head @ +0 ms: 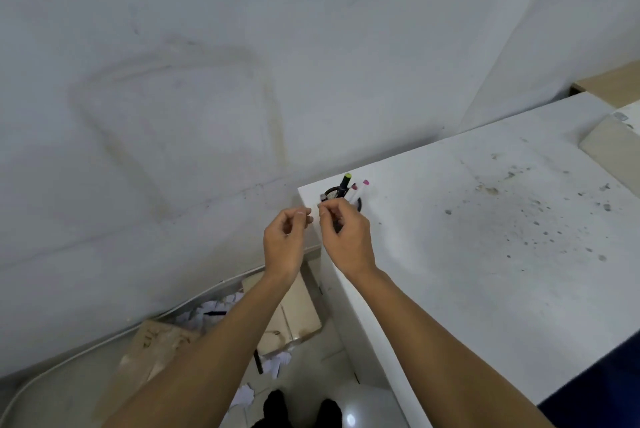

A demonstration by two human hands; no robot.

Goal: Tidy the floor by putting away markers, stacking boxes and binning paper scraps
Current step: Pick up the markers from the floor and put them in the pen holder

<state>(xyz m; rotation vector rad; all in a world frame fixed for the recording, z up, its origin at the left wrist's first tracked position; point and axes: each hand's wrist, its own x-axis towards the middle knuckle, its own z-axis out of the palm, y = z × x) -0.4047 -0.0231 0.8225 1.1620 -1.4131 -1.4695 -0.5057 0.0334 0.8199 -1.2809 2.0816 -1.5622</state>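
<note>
A black mesh pen holder (pixel 358 203) stands on the near-left corner of the white table (pixel 485 254). In it are a black marker with a yellow-green cap (pixel 345 182) and two white markers with pink caps (pixel 362 187). My right hand (pixel 348 242) hovers just in front of the holder, its fingertips pinching a dark marker (pixel 337 227) whose grey end (pixel 322 197) pokes up at the holder's rim. My left hand (pixel 285 242) is raised beside it, off the table's corner, fingers curled with thumb and forefinger together and nothing visible in them.
On the floor below lie cardboard boxes (pixel 152 351) (pixel 294 310), torn white paper scraps (pixel 204 311) (pixel 275 363) and a black marker (pixel 215 313) on the scraps. A round grey object (pixel 360 407) sits by my dark shoes (pixel 277 407). A white cable (pixel 86 348) runs along the wall.
</note>
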